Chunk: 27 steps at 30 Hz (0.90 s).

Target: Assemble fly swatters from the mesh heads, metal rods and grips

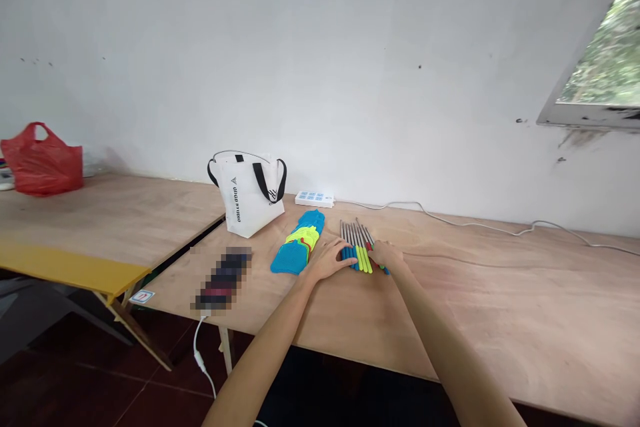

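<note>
Steel skewers [356,235] with coloured handles lie between the left hand [331,259], fingers spread flat on them, and the right hand [387,255], whose grip I cannot tell.

Two hands [330,259] [387,255], two bags [247,203] [43,163], one power strip [315,198].

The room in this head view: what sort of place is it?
Probably a plain makeshift workroom: bare plywood tables, a power strip by the white wall, and a row of colour-handled metal tools laid out.
</note>
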Tool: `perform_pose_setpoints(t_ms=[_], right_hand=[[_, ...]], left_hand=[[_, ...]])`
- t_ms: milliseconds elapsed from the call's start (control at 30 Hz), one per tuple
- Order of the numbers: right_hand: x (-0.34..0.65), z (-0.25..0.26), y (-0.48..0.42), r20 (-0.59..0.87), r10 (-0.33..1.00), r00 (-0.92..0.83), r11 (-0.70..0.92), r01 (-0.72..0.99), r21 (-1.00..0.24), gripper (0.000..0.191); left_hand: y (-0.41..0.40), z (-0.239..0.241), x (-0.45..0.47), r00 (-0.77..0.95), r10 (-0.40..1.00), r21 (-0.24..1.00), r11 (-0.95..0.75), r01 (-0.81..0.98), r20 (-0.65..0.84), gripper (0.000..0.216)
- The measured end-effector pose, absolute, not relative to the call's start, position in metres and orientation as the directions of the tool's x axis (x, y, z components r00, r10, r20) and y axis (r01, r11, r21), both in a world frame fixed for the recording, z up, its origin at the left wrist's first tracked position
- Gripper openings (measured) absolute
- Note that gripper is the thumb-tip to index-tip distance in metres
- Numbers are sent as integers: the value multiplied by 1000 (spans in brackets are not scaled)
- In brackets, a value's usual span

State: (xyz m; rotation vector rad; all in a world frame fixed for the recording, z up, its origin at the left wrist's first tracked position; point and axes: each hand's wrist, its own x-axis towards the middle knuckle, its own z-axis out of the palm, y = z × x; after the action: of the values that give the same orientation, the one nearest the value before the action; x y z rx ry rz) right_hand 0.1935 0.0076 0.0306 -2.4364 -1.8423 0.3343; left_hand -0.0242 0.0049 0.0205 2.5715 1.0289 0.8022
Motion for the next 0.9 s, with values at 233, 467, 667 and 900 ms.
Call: perform_pose_setpoints(t_ms=[233, 467, 667, 900], right_hand=[[196, 29, 8, -142, 933, 331, -355, 912, -208, 46], [213, 29, -8, -68, 941, 332, -321, 809, -492, 41], [211, 34, -44, 110, 974, 199, -4, 499, -866, 51], [168, 16, -108, 261, 964, -55, 265, 91, -960, 57]], left_hand=[[5, 20, -22, 580, 715, 478, -696, 536, 391, 49], [0, 24, -22, 541, 726, 531, -684, 500, 426, 39], [-8, 35, -4, 280, 840, 795, -535, 288, 464, 44], [-36, 79, 27, 612, 714, 938, -218, -268, 341, 74]])
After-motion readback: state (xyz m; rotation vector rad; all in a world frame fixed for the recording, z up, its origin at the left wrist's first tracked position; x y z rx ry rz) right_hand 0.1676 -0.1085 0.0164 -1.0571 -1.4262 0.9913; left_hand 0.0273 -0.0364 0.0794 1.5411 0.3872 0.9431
